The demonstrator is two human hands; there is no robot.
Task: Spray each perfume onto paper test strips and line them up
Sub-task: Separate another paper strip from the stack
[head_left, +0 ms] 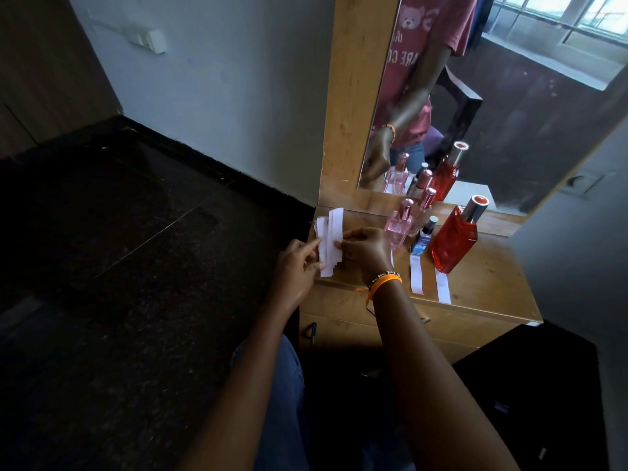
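Note:
A stack of white paper strips [330, 237] lies at the left end of the wooden dresser top [489, 277]. My left hand [299, 263] touches the stack's left edge with its fingertips. My right hand [365, 249] pinches the stack's right edge. Two strips lie flat near the front edge: one [416, 275] below the small blue bottle [423, 236], one [443, 287] below the big red bottle [455, 236]. A pink bottle [399, 226] stands beside my right hand, and a second pink-capped bottle [424, 203] stands behind it. A strip's end [391, 258] shows below the pink bottle.
A mirror [475, 96] in a wooden frame stands right behind the bottles and reflects them. A drawer with a dark handle [312, 331] is under the dresser top. A wall [217, 90] lies to the left, dark floor [119, 266] below.

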